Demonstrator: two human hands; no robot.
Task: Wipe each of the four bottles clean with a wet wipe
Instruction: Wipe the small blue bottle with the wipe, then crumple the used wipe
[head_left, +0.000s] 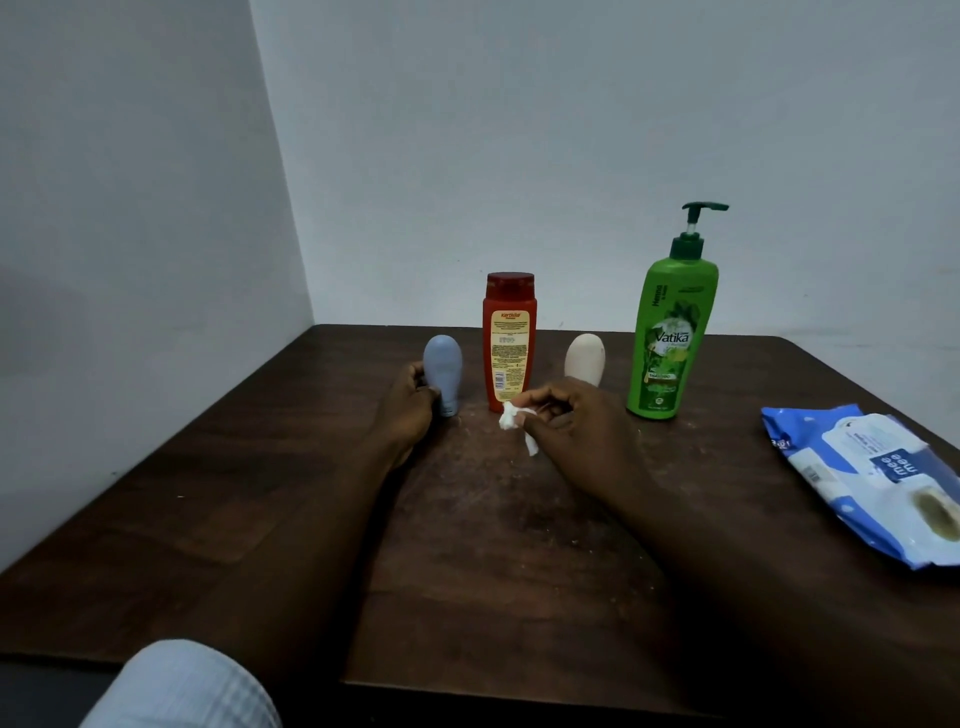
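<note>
Four bottles stand in a row at the back of the dark wooden table. From left: a small blue-grey bottle standing on its cap, a red bottle, a small cream bottle, and a tall green pump bottle. My left hand grips the blue-grey bottle near its base. My right hand pinches a crumpled white wet wipe just in front of the red bottle. The cream bottle's lower part is hidden behind my right hand.
A blue and white wet wipe pack lies flat at the right side of the table. Grey walls meet in a corner behind the table. A light sleeve or knee shows at the bottom left, below the table's front edge.
</note>
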